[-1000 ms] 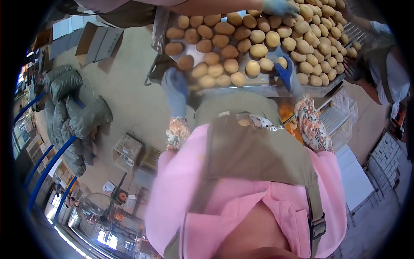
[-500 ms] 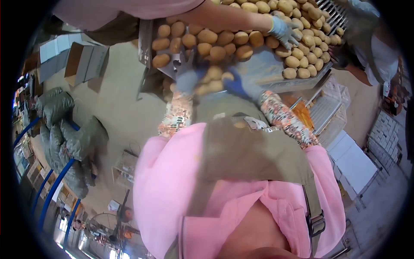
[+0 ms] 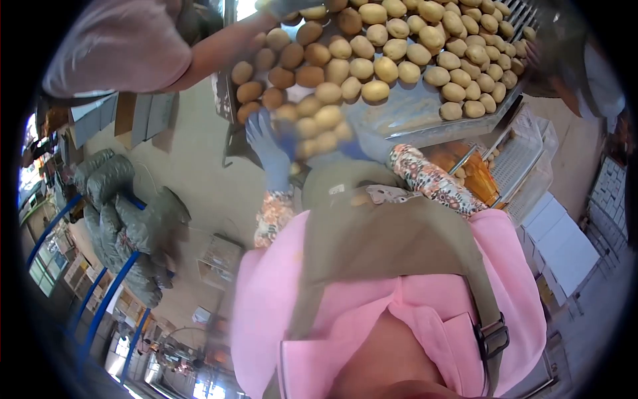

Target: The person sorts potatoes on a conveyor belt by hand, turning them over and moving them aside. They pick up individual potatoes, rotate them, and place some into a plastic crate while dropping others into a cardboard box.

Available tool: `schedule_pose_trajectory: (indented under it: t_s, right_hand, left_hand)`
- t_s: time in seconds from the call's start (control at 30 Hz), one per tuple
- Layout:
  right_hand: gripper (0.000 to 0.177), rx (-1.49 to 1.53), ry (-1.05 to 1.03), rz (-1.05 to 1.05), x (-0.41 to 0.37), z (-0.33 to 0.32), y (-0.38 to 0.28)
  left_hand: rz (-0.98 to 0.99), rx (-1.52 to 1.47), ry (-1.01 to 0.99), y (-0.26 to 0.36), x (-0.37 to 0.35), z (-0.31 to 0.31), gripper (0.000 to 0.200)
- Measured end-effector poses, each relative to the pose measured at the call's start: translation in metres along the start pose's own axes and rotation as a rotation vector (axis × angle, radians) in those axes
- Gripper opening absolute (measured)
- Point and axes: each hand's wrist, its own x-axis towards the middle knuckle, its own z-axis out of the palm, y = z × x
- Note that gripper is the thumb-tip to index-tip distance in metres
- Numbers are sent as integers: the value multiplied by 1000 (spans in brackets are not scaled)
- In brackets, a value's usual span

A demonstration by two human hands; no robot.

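Observation:
Many tan potatoes point(image 3: 375, 91) lie on a metal sorting table point(image 3: 405, 120) in front of me. My left hand point(image 3: 267, 143), in a grey-blue glove, is at the table's near left edge, its fingers stretched out beside a blurred cluster of potatoes point(image 3: 323, 122). Across that cluster, my right hand point(image 3: 371, 141) wears a matching glove. Motion smears it, and its fingers are mostly hidden by the potatoes and the blur. Floral sleeves point(image 3: 425, 171) cover both my forearms.
Another person's arm point(image 3: 222, 53) reaches over the table from the left; someone else point(image 3: 565, 73) stands at the right. A plastic crate point(image 3: 531, 143) is below the table's right side. Stuffed green sacks point(image 3: 113, 199) and cardboard boxes point(image 3: 139, 120) are at the left.
My left hand has drawn back from among the potatoes to the near left edge. Potatoes at the left have shifted toward me. The other person's gloved hand has moved left across the table.

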Motion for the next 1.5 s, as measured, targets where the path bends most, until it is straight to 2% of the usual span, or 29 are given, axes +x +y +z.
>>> schedule_pose_trajectory:
  t_s: [0.03, 0.07, 0.13, 0.17, 0.2, 0.23, 0.27, 0.3, 0.33, 0.4, 0.5, 0.6, 0.7, 0.73, 0.83, 0.9, 0.93, 1.0, 1.03, 1.13, 1.17, 1.23, 1.3, 1.33, 1.37, 1.4, 1.43, 1.47, 1.5]
  right_hand:
    - [55, 112, 144, -190, 3, 12, 6]
    - [55, 111, 165, -176, 3, -6, -6]
    - [41, 230, -101, -188, -3, -61, -36]
    - [34, 528, 27, -345, 25, -41, 10]
    - [35, 283, 105, -270, 23, -75, -8]
    - [35, 954, -87, 272, 12, -121, -21]
    - [37, 1021, 204, 270, 11, -134, -22]
    - [39, 522, 498, 91, -1, -158, -30]
    - [43, 153, 839, -165, 25, -146, 20]
    - [43, 42, 699, -10, 13, -167, 46]
    - [56, -771, 414, -7, -9, -135, 76]
    - [57, -806, 267, 104, -32, -106, 38]
    - [57, 69, 271, -143, -14, -49, 53]
    - [55, -125, 112, -126, -21, -42, 33]
    - [51, -154, 97, -149, -21, -19, 1]
    - [47, 176, -69, -172, -26, -36, -4]
    - [43, 75, 41, -299, -18, -32, 10]
    - [39, 634, 105, -124, -27, -51, 34]
    - [39, 672, 186, -26, -28, -68, 45]
    - [39, 463, 544, 78, -34, -104, 79]
    - [39, 457, 550, 75, -42, -109, 86]
    - [39, -1, 582, 161, -60, -122, 85]
    - [39, 437, 441, 180, -48, -89, 128]
    - [40, 235, 198, 117, -41, -75, 125]
    - [48, -80, -47, 270, -56, -75, 39]
    - [63, 531, 67, 286, -25, -25, 86]
    - [72, 106, 190, 154, -38, -32, 12]
    - [69, -136, 146, 115, -33, -29, -6]
    - [65, 206, 50, 89, -20, -20, 12]
  left_hand:
    - [69, -47, 9, 0, 27, 8, 58]
    - [139, -100, 15, 0, 53, 16, 58]
    - [51, -341, -224, 16, 113, 27, 58]
    - [5, -328, -324, 29, 138, 37, 62]
    - [-52, -327, -339, 40, 148, 47, 68]
    - [-76, -337, -434, 53, 162, 54, 70]
    - [-102, -342, -530, 67, 172, 58, 72]
    - [-28, -232, -497, 76, 162, 66, 74]
    - [42, -123, -462, 87, 150, 74, 75]
    - [80, 71, -516, 105, 126, 62, 78]
    - [205, 78, -560, 100, 85, 38, 78]
    - [195, 176, -670, 100, 44, 12, 78]
    - [115, 213, -693, 90, -2, 8, 71]
    - [102, 216, -691, 84, -11, 6, 71]
    - [0, 77, -718, 69, -34, 1, 67]
    - [-60, 54, -685, 62, -45, 0, 68]
    - [-107, 31, -659, 62, -47, -8, 69]
    - [-143, 67, -663, 58, -55, -16, 70]
    - [-185, -50, -590, 50, -63, -15, 70]
    - [-322, -207, -466, 44, -67, -21, 70]
    - [-322, -115, -374, 32, -74, -16, 70]
    - [-252, 45, -182, 5, -81, -10, 70]
    - [-239, 64, -184, -10, -68, -11, 76]
    - [-225, 83, -189, -15, -54, -11, 84]
    - [-173, 121, -66, -26, -42, 2, 64]
    - [-147, 91, -114, -19, -22, 0, 85]
    - [-90, 35, -130, -18, -5, 4, 83]
    - [-33, -16, -149, -20, 12, 12, 81]
    - [-17, -102, -138, -16, 24, 24, 78]
